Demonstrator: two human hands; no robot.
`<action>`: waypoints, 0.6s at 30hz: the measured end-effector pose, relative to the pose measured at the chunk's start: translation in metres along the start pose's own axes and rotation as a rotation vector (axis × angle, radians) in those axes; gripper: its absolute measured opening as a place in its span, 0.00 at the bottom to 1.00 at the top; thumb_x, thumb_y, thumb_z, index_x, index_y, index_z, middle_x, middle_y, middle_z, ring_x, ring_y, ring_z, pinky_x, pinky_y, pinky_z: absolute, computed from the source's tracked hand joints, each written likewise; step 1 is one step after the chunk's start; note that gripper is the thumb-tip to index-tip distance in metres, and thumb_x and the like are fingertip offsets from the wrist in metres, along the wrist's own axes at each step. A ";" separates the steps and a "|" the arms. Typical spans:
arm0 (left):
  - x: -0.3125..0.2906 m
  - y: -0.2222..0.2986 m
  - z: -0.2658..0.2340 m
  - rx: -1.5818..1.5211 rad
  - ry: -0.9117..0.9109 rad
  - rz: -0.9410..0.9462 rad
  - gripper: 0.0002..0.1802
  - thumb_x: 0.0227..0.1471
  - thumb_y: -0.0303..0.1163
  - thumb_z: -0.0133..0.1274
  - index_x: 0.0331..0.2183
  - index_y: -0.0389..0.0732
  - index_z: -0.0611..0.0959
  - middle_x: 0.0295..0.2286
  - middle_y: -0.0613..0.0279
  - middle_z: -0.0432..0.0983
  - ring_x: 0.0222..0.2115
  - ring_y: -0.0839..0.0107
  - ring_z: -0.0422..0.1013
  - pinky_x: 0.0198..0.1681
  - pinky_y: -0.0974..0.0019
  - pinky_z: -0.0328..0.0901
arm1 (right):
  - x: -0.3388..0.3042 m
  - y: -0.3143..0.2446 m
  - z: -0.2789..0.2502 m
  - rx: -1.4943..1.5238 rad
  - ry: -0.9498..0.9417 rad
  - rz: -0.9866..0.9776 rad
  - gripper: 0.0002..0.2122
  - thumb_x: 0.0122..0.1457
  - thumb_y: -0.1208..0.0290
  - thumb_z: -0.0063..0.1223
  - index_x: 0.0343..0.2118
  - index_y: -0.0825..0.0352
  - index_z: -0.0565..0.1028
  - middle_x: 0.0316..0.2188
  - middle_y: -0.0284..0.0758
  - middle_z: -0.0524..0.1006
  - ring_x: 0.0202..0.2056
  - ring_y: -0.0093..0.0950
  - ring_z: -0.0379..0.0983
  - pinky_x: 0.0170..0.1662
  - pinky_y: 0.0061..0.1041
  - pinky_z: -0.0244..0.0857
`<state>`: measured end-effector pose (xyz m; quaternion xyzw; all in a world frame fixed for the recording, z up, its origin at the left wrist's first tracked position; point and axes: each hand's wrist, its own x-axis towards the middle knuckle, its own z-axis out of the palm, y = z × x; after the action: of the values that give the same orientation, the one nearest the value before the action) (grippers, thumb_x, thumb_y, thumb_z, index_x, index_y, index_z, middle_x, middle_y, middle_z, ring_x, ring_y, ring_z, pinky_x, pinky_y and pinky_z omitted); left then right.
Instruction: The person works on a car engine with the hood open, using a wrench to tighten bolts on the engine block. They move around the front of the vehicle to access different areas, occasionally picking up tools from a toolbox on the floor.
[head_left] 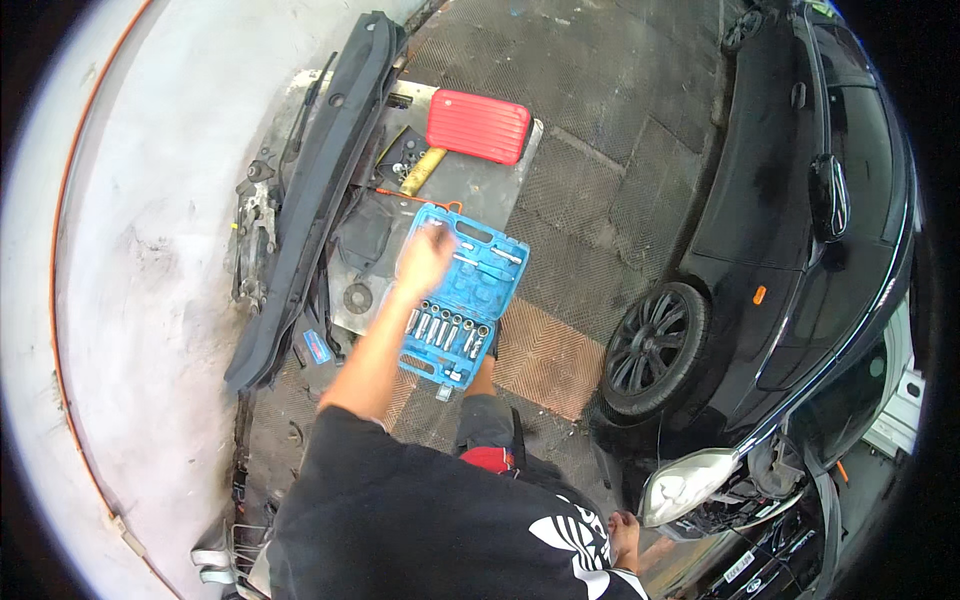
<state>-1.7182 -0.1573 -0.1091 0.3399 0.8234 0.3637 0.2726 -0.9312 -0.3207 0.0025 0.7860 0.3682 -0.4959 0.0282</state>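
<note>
A blue socket set case (480, 290) lies opened out at the edge of a low table. Chrome sockets (445, 328) stand in rows in its nearer half, and a few slim metal pieces lie in the farther half. Over the farther half, near its left edge, is my left hand (428, 255); its fingers are smeared by motion, so whether they hold anything does not show. My right hand (625, 538) is low at my side, close to the black car's headlight (688, 487). Its fingers are curled in, and what they hold, if anything, is hidden.
A red ribbed case (479, 126) and a yellow cylinder (423, 171) lie on the table (520, 150). A long black plastic trim panel (320, 190) leans along its left side, beside a white wall (150, 200). The black car (750, 220), front wheel (655, 345) turned outward, borders the right.
</note>
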 end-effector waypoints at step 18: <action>-0.436 0.177 0.248 0.473 -1.358 0.673 0.42 0.55 0.63 0.53 0.53 0.33 0.78 0.50 0.38 0.76 0.53 0.47 0.72 0.56 0.48 0.66 | -0.004 0.257 0.044 0.385 0.483 -0.176 0.27 0.57 0.61 0.67 0.56 0.71 0.72 0.37 0.36 0.78 0.37 0.28 0.75 0.41 0.24 0.69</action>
<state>-1.2113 -0.2957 -0.0274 0.7667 0.3856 -0.0448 0.5113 -0.8093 -0.5279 -0.0989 0.8370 0.3301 -0.3562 -0.2521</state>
